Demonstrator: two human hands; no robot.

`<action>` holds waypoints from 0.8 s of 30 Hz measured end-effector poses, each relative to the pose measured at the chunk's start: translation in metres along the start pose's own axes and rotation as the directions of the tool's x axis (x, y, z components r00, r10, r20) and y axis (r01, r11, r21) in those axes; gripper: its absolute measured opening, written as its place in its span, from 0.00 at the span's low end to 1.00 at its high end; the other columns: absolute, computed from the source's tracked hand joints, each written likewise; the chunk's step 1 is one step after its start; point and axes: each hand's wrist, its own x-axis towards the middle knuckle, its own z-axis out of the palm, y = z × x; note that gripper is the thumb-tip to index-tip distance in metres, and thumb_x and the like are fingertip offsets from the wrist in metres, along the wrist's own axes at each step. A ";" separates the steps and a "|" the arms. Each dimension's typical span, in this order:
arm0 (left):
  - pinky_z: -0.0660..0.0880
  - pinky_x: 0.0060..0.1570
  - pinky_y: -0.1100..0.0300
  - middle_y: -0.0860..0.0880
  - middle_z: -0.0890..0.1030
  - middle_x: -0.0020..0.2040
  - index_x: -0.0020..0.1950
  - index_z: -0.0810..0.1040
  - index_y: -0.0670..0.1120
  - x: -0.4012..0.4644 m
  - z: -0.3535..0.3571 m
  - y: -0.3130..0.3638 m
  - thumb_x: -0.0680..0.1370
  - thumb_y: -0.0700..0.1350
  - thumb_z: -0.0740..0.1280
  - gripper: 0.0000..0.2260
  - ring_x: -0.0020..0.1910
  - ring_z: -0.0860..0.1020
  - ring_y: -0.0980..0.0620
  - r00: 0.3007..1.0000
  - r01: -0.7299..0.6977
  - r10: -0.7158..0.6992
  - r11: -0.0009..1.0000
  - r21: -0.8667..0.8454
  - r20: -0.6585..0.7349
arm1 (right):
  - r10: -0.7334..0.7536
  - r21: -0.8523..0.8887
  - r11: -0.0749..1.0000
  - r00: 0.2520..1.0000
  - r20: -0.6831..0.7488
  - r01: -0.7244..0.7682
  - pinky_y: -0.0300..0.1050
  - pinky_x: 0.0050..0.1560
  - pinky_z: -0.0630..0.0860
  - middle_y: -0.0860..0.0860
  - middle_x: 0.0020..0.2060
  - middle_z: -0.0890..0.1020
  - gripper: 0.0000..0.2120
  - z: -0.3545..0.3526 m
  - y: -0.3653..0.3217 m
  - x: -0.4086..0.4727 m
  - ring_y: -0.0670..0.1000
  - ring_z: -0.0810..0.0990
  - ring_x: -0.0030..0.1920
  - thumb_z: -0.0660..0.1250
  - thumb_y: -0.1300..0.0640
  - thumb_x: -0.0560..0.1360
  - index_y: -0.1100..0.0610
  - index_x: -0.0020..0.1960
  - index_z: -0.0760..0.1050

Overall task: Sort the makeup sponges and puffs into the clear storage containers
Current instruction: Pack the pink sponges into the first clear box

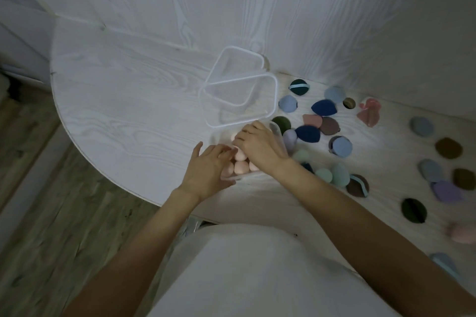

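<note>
Torso: a pale, smooth garment (247,273) fills the bottom of the view, cut off by the lower edge.
Left hand: the left hand (207,170) lies over the near left corner of the clear container (277,131), thumb spread out to the side; whether the fingertips pinch a sponge cannot be told.
Right hand: the right hand (258,144) reaches into the same container with fingers curled downward; what they grip is hidden beneath them.
Container contents: rounded, matte pink sponges (240,166) sit packed together inside, partly covered by both hands.
Lids or trays: two clear rounded-rectangle pieces (273,110) overlap just behind the container, edges white and glossy.
Table: white wood-grain table (116,100) with a curved edge.
Loose pieces: navy teardrop sponges (307,133), a light blue round puff (342,146), mint egg-shaped sponges (340,174) and a brown puff (358,185) lie scattered to the right.
Far right: the puffs there are blurred; one blue one (444,265) is partly cut off by the forearm.
</note>
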 end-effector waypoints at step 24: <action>0.47 0.70 0.40 0.49 0.63 0.72 0.74 0.58 0.52 0.026 -0.020 0.021 0.71 0.57 0.67 0.34 0.73 0.55 0.45 0.991 -0.054 0.044 0.996 0.076 0.128 | 0.314 0.301 0.924 0.916 -0.248 -0.236 0.50 0.58 0.72 0.53 0.60 0.75 0.15 -0.001 0.030 -0.067 0.54 0.71 0.61 0.63 0.61 0.75 0.56 0.61 0.76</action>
